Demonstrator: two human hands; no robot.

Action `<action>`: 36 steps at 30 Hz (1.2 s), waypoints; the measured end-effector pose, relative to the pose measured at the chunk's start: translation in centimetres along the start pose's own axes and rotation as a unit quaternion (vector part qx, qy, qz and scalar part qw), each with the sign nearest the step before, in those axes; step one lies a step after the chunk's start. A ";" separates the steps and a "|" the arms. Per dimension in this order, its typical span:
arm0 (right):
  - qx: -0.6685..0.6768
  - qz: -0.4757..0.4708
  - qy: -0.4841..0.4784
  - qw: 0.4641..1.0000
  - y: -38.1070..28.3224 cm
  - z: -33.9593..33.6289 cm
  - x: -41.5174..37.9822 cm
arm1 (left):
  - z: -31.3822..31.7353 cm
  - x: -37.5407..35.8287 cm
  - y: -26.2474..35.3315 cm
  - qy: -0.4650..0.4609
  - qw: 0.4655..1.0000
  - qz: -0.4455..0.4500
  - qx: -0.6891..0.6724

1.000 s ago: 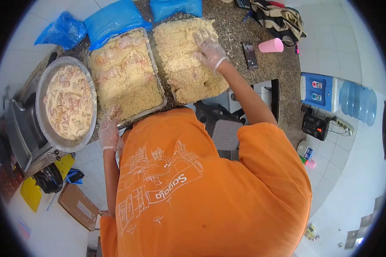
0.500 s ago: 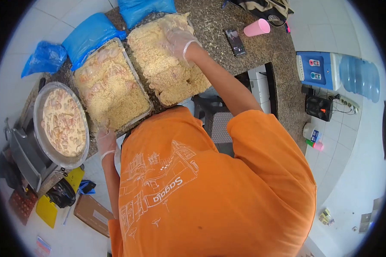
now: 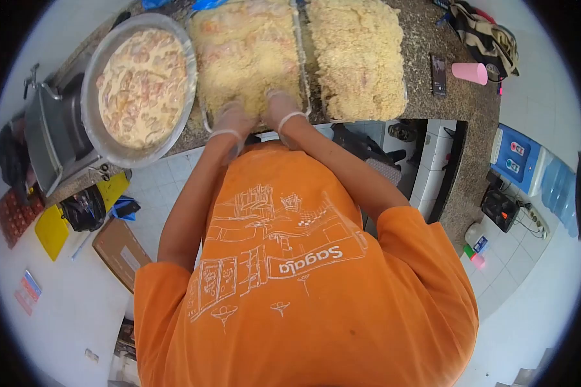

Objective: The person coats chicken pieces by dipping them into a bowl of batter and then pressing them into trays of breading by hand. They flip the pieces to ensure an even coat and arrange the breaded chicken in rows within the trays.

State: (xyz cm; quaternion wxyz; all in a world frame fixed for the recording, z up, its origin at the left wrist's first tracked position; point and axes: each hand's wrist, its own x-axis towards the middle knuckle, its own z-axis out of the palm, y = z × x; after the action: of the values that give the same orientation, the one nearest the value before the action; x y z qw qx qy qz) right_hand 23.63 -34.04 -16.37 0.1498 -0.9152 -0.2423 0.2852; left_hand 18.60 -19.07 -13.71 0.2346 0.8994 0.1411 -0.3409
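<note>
My left hand [image 3: 234,119], in a clear plastic glove, reaches into the near end of a metal tray [image 3: 304,74] holding pale yellow crumbs [image 3: 248,84]. Close beside it, my right hand [image 3: 280,108], gloved as well, touches the same crumbs. The fingers of both hands are hidden by the crumbs and the backs of the hands. Crumb-dusted raw pieces, seemingly meat [image 3: 232,26], lie toward the tray's far end. To the right stands a second heaped load of crumb-coated pieces [image 3: 358,61].
Left of the tray, a large round metal bowl [image 3: 91,106] holds raw pieces in creamy batter [image 3: 142,90]. A sink [image 3: 64,122] lies farther left. On the granite counter [image 3: 417,55] are a phone [image 3: 438,74], a pink cup [image 3: 469,73] and a bag [image 3: 484,39].
My right hand has left the right-hand crumbed pile and come to the middle tray beside my left hand. My left hand has moved onto the tray's crumbs. The view has shifted.
</note>
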 end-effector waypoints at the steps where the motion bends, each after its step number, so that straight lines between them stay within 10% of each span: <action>1: -0.002 -0.001 -0.002 1.000 -0.3 0.5 0.6 | 1.4 1.2 -0.9 0.016 0.999 0.025 -0.035; 5: 0.168 0.079 0.052 0.981 0.3 -0.8 1.7 | -1.3 1.5 0.8 -0.037 0.988 -0.035 -0.144; 7: 0.202 0.081 0.017 0.976 -0.4 -4.9 0.7 | -1.0 1.7 0.3 0.073 0.978 0.071 -0.183; 10: 0.371 0.185 0.082 0.906 -0.9 -7.9 -1.6 | -4.5 0.4 1.5 0.105 0.964 0.074 -0.233; 12: 0.653 0.207 0.058 0.726 2.0 -6.2 -0.8 | -4.7 0.2 0.6 0.086 0.977 0.071 -0.183; 13: 0.651 0.206 0.059 0.728 2.3 -5.7 -0.7 | -4.9 0.2 0.2 0.070 0.987 0.064 -0.130; 15: 0.089 0.197 0.074 0.973 2.4 -4.8 -0.7 | -4.5 -1.4 -0.7 0.085 0.990 0.115 -0.004; 21: -0.006 0.102 -0.063 0.993 5.7 6.7 6.1 | -4.1 0.7 1.5 -0.082 0.938 0.251 0.227; 23: 0.071 0.124 0.014 0.990 1.1 -0.4 1.8 | -4.5 0.1 1.5 -0.079 0.942 0.254 0.206; 25: 0.148 0.139 0.092 0.975 -1.1 -5.2 0.4 | -6.7 -2.9 1.7 0.048 0.988 0.021 -0.144; 27: -0.044 0.023 0.213 0.976 -1.3 -6.7 0.4 | -6.2 -2.4 0.8 0.157 0.986 0.055 0.005; 29: -0.123 0.042 0.130 0.983 -2.8 -7.6 0.6 | -4.2 -1.4 0.0 0.256 0.950 0.089 0.156; 36: -0.167 -0.027 -0.040 0.985 -3.2 -5.1 -0.7 | -5.3 -2.7 0.1 0.045 0.985 0.128 0.111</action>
State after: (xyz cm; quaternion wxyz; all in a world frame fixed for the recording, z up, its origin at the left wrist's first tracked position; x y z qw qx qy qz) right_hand 25.04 -32.39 -10.66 -0.0078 -0.9085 -0.3168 0.2725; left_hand 19.56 -16.62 -8.32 0.1682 0.9449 -0.0031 -0.2807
